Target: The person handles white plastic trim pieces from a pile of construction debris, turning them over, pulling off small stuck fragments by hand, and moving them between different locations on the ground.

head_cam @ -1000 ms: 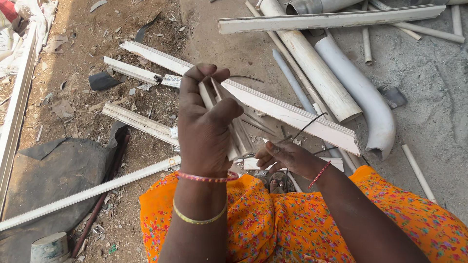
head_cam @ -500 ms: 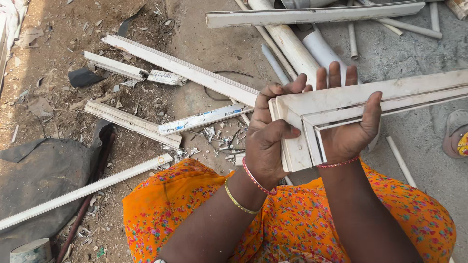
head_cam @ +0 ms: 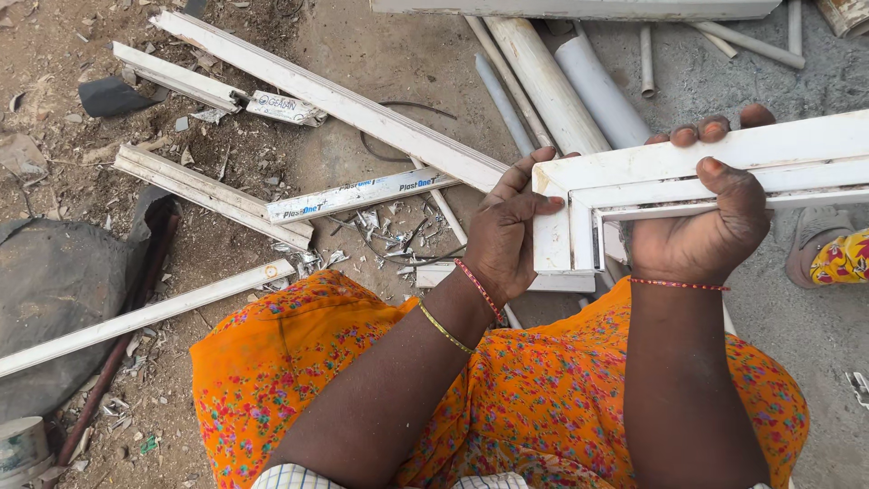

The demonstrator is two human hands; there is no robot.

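Bare dirt and a rough concrete slab (head_cam: 797, 362) make up the ground, seen from above over an orange flowered garment (head_cam: 543, 398) covering the lap. A white plastic trunking frame (head_cam: 634, 186), mitred into an L-shaped corner, is held above the lap and runs off the right edge of view. The left hand (head_cam: 507, 231) is closed on the corner end, thumb laid across the front face and fingers spread along the top edge. The right hand (head_cam: 701, 222) is clasped around the horizontal run just right of the corner, fingertips (head_cam: 711, 129) curled over the far edge and thumb pressed on the near face. A red thread bracelet is seen on each wrist, with a thin gold bangle (head_cam: 444, 328) on the left. On the dirt, well apart from the hands, several white trunking strips (head_cam: 335, 100) lie crossed, one short printed piece (head_cam: 362, 195) among them, with small white offcuts (head_cam: 380, 235) scattered between. Grey and white pipes (head_cam: 552, 81) lie on the slab beyond the frame, partly hidden by it. A dark sheet (head_cam: 54, 290) is seen at far left, and the rim of a tin (head_cam: 18, 448) at the lower left corner; its contents cannot be told.
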